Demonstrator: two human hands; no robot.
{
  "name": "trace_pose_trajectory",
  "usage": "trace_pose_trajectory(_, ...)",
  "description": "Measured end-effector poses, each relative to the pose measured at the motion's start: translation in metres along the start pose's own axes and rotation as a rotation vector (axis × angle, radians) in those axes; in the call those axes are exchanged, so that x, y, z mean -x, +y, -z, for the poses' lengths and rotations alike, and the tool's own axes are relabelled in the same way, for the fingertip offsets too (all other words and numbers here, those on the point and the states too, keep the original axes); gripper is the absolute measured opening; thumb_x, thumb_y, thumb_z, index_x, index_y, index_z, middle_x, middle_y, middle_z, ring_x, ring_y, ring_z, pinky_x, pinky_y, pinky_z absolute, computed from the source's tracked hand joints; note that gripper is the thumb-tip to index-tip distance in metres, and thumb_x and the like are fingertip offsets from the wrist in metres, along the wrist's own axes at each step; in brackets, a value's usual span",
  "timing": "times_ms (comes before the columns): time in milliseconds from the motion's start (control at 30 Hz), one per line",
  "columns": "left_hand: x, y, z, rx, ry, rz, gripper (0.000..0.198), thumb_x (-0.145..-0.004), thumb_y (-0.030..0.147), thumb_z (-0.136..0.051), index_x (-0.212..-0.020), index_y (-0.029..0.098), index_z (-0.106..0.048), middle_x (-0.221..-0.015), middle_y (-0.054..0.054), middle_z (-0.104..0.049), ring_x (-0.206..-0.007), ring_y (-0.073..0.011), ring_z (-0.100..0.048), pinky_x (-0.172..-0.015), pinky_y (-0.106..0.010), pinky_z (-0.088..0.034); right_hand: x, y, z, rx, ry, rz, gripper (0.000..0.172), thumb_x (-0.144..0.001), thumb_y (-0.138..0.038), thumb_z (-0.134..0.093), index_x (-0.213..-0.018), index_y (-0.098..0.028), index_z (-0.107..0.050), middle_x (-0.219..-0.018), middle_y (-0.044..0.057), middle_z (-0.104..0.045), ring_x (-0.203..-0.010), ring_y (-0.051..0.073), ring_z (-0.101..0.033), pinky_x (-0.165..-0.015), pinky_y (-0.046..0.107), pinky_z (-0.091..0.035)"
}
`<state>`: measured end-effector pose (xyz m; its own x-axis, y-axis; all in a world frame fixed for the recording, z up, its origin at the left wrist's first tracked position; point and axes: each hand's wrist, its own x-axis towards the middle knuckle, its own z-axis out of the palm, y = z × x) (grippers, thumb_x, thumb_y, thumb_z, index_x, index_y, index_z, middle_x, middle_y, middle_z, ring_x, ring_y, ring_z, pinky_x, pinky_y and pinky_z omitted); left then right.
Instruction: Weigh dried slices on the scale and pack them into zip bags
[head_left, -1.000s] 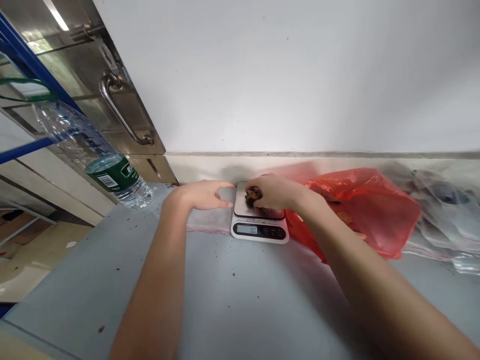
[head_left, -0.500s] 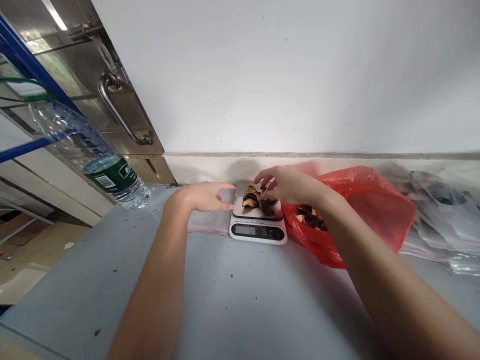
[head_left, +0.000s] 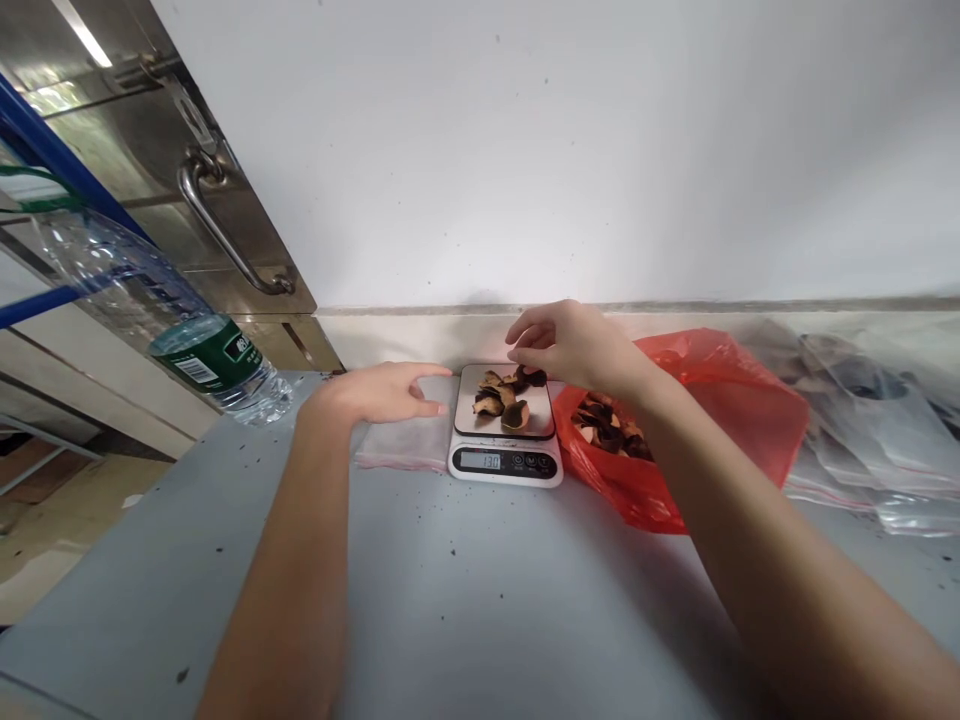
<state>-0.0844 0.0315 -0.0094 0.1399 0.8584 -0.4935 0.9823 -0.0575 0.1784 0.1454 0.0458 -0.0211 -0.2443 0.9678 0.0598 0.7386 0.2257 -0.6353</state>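
A small digital kitchen scale (head_left: 505, 461) stands on the grey table near the wall, its display lit. Several dark brown dried pieces (head_left: 504, 397) lie on its steel platform. My right hand (head_left: 570, 343) hovers just above the platform's far right corner, fingers loosely curled and apart, nothing in them. My left hand (head_left: 375, 391) rests flat on a clear zip bag (head_left: 397, 447) left of the scale, fingers stretched toward it. A red plastic bag (head_left: 720, 420) holding more dried pieces (head_left: 609, 425) lies open right of the scale, under my right forearm.
A plastic water bottle (head_left: 180, 320) with a green label stands at the table's left back. Behind it are a blue shelf frame (head_left: 45, 150) and a steel door with a handle (head_left: 217, 225). Clear plastic bags (head_left: 862, 430) are heaped at the far right.
My right hand has let the dried pieces go onto the scale and lifted off it. The display has gone from zero to a reading. The left hand stayed on the clear bag.
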Motion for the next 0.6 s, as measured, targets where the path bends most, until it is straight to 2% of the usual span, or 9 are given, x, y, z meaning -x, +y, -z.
trace_pose_trajectory(67,0.001,-0.003,0.002,-0.004,-0.016,0.002,0.072,-0.088,0.06,-0.057,-0.155,0.035,-0.05,-0.146,-0.008,-0.067,-0.125,-0.0315,-0.067,-0.102,-0.039,-0.05,0.001,0.0,0.003,-0.044,0.013,0.005,0.012,-0.091,-0.01,-0.07,-0.097,-0.017,-0.077,-0.102,0.01,-0.083,-0.091,0.022,-0.078,-0.074,0.029,-0.06)
trace_pose_trajectory(133,0.0,-0.006,0.002,-0.008,-0.071,0.006,0.063,-0.081,0.054,-0.064,-0.139,0.031,-0.063,-0.136,-0.007,-0.073,-0.116,-0.0309,-0.07,-0.093,-0.036,-0.053,0.002,-0.001,0.005,-0.099,0.007,0.008,0.011,-0.09,-0.009,-0.071,-0.094,-0.017,-0.077,-0.102,0.01,-0.083,-0.093,0.022,-0.078,-0.075,0.029,-0.06)
trace_pose_trajectory(233,-0.005,-0.01,-0.004,-0.015,-0.184,0.005,0.059,-0.064,0.046,-0.075,-0.121,0.03,-0.069,-0.123,-0.004,-0.077,-0.102,-0.0293,-0.072,-0.078,-0.032,-0.054,0.003,-0.002,0.004,-0.163,-0.014,-0.001,0.008,-0.089,-0.009,-0.074,-0.093,-0.017,-0.076,-0.104,0.01,-0.083,-0.096,0.023,-0.078,-0.075,0.028,-0.06)
trace_pose_trajectory(333,-0.013,-0.011,-0.011,-0.032,-0.211,-0.006,0.059,-0.055,0.041,-0.079,-0.112,0.03,-0.072,-0.123,-0.003,-0.076,-0.095,-0.0273,-0.072,-0.069,-0.03,-0.053,0.002,-0.003,0.002,-0.193,-0.026,-0.013,0.009,-0.087,-0.011,-0.077,-0.094,-0.016,-0.076,-0.107,0.011,-0.082,-0.098,0.022,-0.077,-0.077,0.029,-0.061)
trace_pose_trajectory(433,-0.018,-0.014,-0.012,-0.055,-0.213,-0.043,0.047,-0.059,0.039,-0.075,-0.105,0.028,-0.078,-0.123,-0.003,-0.077,-0.1,-0.027,-0.072,-0.073,-0.028,-0.052,0.004,-0.003,0.009,-0.212,-0.016,0.022,0.01,-0.087,-0.013,-0.076,-0.096,-0.016,-0.076,-0.102,0.01,-0.082,-0.092,0.021,-0.077,-0.073,0.029,-0.061)
trace_pose_trajectory(533,-0.02,-0.021,-0.009,-0.011,-0.24,-0.048,0.039,-0.066,0.039,-0.073,-0.1,0.026,-0.083,-0.118,-0.003,-0.081,-0.107,-0.0281,-0.072,-0.081,-0.027,-0.051,0.01,0.003,0.032,-0.164,-0.036,0.079,0.017,-0.087,-0.02,-0.074,-0.104,-0.018,-0.077,-0.094,0.007,-0.082,-0.077,0.02,-0.076,-0.068,0.031,-0.06)
trace_pose_trajectory(600,-0.02,-0.028,-0.008,0.038,-0.227,-0.046,0.038,-0.067,0.043,-0.075,-0.1,0.027,-0.085,-0.114,-0.002,-0.083,-0.109,-0.029,-0.072,-0.084,-0.027,-0.051,0.017,0.011,0.049,-0.062,-0.112,0.14,0.024,-0.085,-0.026,-0.074,-0.108,-0.022,-0.078,-0.092,0.006,-0.082,-0.074,0.021,-0.075,-0.066,0.033,-0.06)
